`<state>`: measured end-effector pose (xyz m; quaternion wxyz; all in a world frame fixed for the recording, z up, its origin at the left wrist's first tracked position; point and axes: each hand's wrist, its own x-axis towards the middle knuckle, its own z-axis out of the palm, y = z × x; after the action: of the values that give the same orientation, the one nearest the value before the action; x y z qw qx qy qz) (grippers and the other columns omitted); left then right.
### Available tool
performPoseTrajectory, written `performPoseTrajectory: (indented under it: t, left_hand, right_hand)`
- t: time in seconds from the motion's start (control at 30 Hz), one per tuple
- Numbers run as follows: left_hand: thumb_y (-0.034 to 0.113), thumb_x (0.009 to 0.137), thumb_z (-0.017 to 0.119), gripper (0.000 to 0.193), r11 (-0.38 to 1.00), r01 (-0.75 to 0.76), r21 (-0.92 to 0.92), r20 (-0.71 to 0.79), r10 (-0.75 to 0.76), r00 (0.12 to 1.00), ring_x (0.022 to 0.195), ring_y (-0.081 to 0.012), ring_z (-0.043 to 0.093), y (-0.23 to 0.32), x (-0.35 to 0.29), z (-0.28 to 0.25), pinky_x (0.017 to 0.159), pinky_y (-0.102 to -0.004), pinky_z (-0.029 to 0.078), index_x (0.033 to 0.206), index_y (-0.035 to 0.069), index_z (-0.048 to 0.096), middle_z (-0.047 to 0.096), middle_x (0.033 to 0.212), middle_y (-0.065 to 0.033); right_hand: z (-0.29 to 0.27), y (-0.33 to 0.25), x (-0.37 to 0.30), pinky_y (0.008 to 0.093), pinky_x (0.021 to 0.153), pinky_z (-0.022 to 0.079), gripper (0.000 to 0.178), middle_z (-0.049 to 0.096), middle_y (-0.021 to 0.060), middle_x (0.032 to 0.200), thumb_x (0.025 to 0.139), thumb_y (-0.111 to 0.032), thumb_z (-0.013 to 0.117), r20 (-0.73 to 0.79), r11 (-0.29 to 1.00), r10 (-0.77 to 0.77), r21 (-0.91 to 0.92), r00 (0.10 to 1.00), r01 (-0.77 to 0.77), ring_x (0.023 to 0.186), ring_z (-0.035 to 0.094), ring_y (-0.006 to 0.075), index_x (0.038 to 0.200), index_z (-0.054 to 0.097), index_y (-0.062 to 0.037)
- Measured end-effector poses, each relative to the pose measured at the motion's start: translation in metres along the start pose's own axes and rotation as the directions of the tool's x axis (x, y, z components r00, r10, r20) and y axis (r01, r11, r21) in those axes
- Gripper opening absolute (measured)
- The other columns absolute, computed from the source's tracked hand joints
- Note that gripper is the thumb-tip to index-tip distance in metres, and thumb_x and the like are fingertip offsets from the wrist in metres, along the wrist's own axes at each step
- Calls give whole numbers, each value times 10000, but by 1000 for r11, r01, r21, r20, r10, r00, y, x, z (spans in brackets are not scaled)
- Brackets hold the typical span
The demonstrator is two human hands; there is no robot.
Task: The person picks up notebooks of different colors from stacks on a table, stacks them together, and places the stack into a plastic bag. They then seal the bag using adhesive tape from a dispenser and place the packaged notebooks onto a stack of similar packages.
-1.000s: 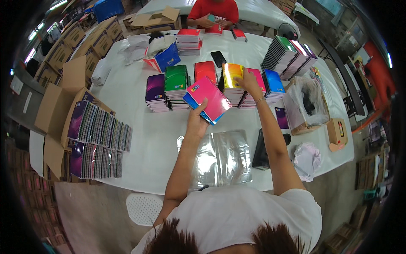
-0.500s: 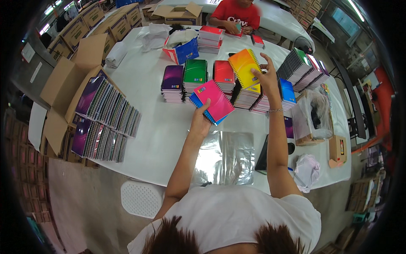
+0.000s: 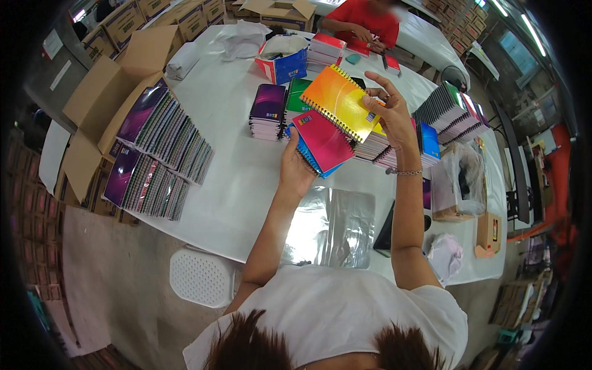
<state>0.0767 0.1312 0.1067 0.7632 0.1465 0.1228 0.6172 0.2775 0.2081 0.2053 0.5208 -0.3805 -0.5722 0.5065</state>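
Observation:
My left hand (image 3: 297,168) is closed around a small fanned set of spiral notebooks, a pink notebook (image 3: 322,140) on top and a blue notebook (image 3: 331,170) under it. Between the thumb and fingers of my right hand (image 3: 391,114) is a yellow-orange spiral notebook (image 3: 341,102), tilted over the pink one and overlapping its upper edge. Beyond my hands stand stacks of notebooks: a purple stack (image 3: 267,111), a green stack (image 3: 297,92) and a blue stack (image 3: 428,140). The held notebooks partly hide the stacks behind them.
Clear plastic sleeves (image 3: 333,225) lie on the white table before me. An open carton (image 3: 92,117) and notebook piles (image 3: 161,139) are at left. More tall notebook stacks (image 3: 447,108) and a plastic-lined box (image 3: 453,185) stand at right. A person in red (image 3: 364,28) works across the table.
My right hand has brought the yellow notebook left and down, onto the pink one in my left hand. The view has shifted slightly. The person opposite has moved their hands.

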Motion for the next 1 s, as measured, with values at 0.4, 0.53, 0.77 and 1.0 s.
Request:
performPoseTrajectory:
  t: [0.4,0.53,0.77,1.0]
  left_hand:
    - [728,923,444,938,894,398,-206,143,-375,916,1313,-317,536,23,-37,-22,1098,-473,446,1489,-12,334,503,1446,-180]
    - [301,959,667,572,892,451,27,-15,-451,893,1189,-278,628,2,-49,-41,1022,-415,521,1379,-27,461,593,1324,-168]
    - [131,921,708,433,901,431,52,-98,-425,900,1117,-232,658,-16,-48,-53,987,-384,542,1291,-19,542,638,1232,-127]
    - [167,917,728,458,963,270,17,-166,-264,950,1129,-236,641,-15,-24,-75,979,-389,536,1299,10,529,630,1219,-118]
  right_hand:
    - [47,-31,27,255,799,542,672,708,78,1029,783,-277,848,604,955,169,-295,779,21,937,655,112,1378,576,-119]
    - [44,23,74,319,853,492,627,679,72,1097,781,-380,838,554,736,222,-635,802,235,928,635,186,1322,631,-140]
    - [-23,140,61,383,999,477,594,557,178,1363,822,-179,748,269,-6,-35,-963,962,269,1252,535,378,1381,555,-128]
    - [-24,144,29,449,868,534,377,679,150,1150,823,7,644,211,254,-134,-937,968,239,1063,644,362,1189,668,-78]
